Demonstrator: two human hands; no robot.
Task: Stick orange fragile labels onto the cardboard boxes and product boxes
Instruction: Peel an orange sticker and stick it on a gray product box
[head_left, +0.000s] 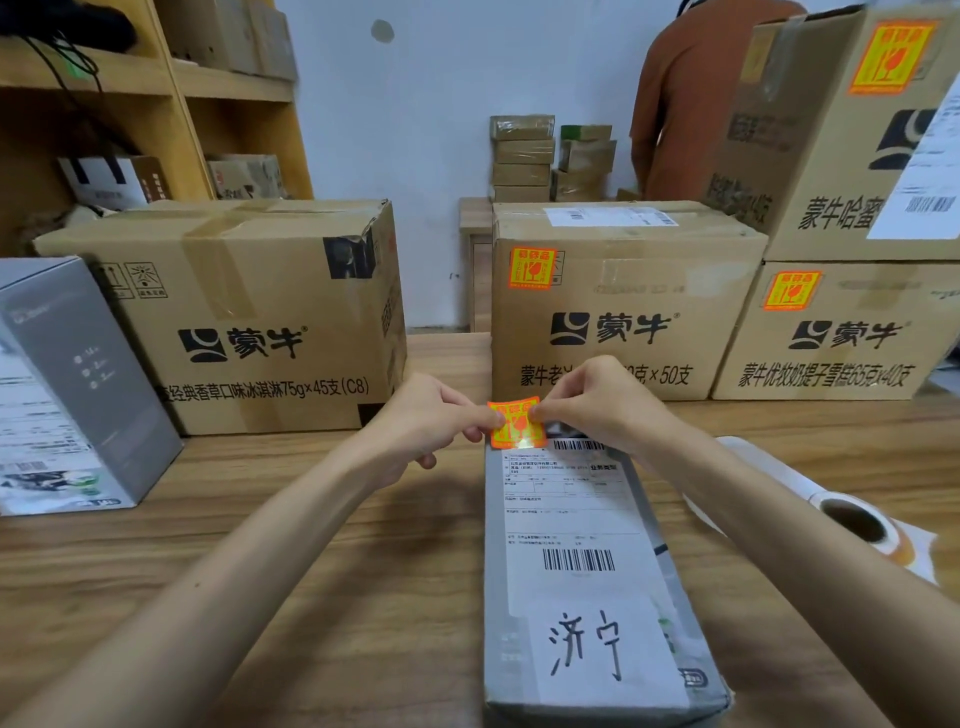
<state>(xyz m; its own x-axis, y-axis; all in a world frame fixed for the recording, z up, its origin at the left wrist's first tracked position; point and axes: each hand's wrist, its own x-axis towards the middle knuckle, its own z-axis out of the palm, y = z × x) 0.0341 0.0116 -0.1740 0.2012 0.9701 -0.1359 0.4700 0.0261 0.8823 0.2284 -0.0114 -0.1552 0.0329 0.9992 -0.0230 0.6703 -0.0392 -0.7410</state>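
While our left hand (436, 415) and right hand (587, 400) pinch a square orange fragile label (515, 423), we hold it over the long grey product box (587, 566).

The only camera sat on my head, looking forward and down over my two forearms at the light wooden tabletop (322, 545). Its wide lens bent the edges of the scene. Nearest the lens lay the long grey product box (597, 613); the row of brown cardboard cartons (270, 322) stood farther off, with the pale wall (441, 130) behind.
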